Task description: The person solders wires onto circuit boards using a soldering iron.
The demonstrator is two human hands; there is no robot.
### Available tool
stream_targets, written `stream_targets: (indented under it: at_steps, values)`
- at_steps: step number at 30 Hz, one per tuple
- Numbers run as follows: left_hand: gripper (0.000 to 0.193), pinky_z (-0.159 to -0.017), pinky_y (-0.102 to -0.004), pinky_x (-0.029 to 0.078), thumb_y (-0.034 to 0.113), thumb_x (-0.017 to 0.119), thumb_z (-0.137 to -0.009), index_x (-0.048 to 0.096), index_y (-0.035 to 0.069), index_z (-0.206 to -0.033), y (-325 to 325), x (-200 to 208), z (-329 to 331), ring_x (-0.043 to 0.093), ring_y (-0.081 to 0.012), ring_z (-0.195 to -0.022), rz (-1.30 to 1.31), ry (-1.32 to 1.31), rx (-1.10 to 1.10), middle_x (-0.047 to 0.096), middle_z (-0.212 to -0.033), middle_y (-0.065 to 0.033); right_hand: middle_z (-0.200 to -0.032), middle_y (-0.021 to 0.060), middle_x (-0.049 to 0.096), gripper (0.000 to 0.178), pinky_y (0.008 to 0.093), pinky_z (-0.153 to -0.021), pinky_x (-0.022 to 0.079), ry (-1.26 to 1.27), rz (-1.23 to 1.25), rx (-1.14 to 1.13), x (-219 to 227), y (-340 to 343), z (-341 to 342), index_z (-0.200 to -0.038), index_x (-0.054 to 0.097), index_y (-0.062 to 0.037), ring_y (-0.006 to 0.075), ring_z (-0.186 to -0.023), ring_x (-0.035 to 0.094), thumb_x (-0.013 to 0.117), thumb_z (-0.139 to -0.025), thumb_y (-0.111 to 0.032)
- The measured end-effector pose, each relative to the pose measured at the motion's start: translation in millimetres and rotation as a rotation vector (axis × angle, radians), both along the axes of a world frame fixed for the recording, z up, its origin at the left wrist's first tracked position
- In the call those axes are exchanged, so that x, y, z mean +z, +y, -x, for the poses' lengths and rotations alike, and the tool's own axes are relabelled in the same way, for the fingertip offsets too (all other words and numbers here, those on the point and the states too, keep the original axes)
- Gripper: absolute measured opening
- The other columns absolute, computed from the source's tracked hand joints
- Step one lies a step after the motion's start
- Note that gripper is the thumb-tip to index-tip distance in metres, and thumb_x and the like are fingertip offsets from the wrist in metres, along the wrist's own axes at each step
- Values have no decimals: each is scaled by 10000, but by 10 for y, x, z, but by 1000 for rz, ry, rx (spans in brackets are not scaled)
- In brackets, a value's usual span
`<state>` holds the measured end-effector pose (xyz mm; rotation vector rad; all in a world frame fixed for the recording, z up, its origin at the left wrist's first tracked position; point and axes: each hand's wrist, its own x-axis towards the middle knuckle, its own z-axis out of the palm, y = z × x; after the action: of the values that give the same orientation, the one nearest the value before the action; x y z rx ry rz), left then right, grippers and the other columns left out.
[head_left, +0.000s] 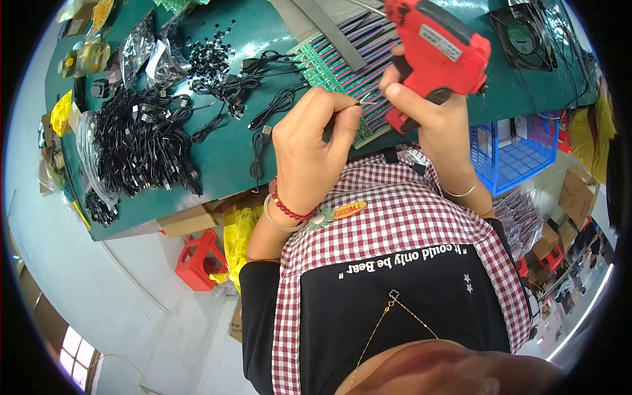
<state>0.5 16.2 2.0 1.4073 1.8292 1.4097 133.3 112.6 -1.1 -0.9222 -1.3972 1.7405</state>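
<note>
My left hand (311, 141) is closed in a pinch on the end of a black cable, and thin bare-ended wires (370, 103) stick out past the fingertips. My right hand (442, 125) grips a red and black gun-shaped tool (438, 49), with fingers around its handle beside the black trigger; the tool's tip lies out of view. Just beyond both hands lies a panel of green circuit boards (316, 69) with rows of dark and pink wires (368, 39). A grey flat bar (332, 36) rests across these.
Bundled black USB cables (141, 141) cover the table's left side. Beyond them lie small black parts (210, 56) and clear bags (136, 52). A black fan (522, 38) stands at the far right. Below the green table (257, 26) are a blue crate (520, 155) and a red stool (197, 260).
</note>
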Motion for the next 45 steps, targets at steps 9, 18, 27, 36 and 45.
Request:
stream_targets:
  at_steps: [9, 18, 27, 36, 45]
  values:
    - [89, -488, -206, 391, -27, 657, -728, 580, -11, -769, 9, -23, -65, 491, -80, -531, 6, 61, 59, 552, -662, -47, -827, 0, 597, 143, 211, -656, 450, -84, -37, 81, 39, -149, -7, -906, 599, -6, 59, -739, 544, 656, -797, -79]
    - [137, -460, -279, 419, -44, 636, -685, 514, 18, -696, -30, 3, -72, 542, -184, -507, 26, 64, 118, 534, -615, -65, -828, 67, 584, 370, 249, -673, 454, -123, -95, -158, -60, -65, -34, -1104, 469, 30, 121, -735, 559, 632, -772, 3]
    - [133, -463, -275, 419, -54, 632, -683, 523, 17, -704, -9, 7, -82, 540, -184, -508, 28, 62, 95, 540, -622, -70, -832, 12, 605, 143, 216, -686, 452, -99, -87, 38, 49, -160, -74, -935, 593, 1, 79, -765, 559, 631, -800, -31]
    - [102, -462, -195, 379, -62, 632, -696, 549, -7, -719, -10, -5, -89, 480, -71, -500, -5, 90, 36, 534, -616, -40, -845, 27, 604, 172, 230, -690, 455, -225, -118, 88, 87, -168, -73, -932, 580, 7, 85, -757, 572, 644, -785, -55]
    - [95, -468, -243, 399, -46, 627, -709, 558, 14, -735, -28, -56, 102, 499, -131, -508, 27, 143, 127, 531, -638, -48, -809, 93, 570, 363, 292, -676, 454, 69, 116, -130, 0, -4, -248, -1124, 444, 24, 159, -707, 554, 566, -782, 25]
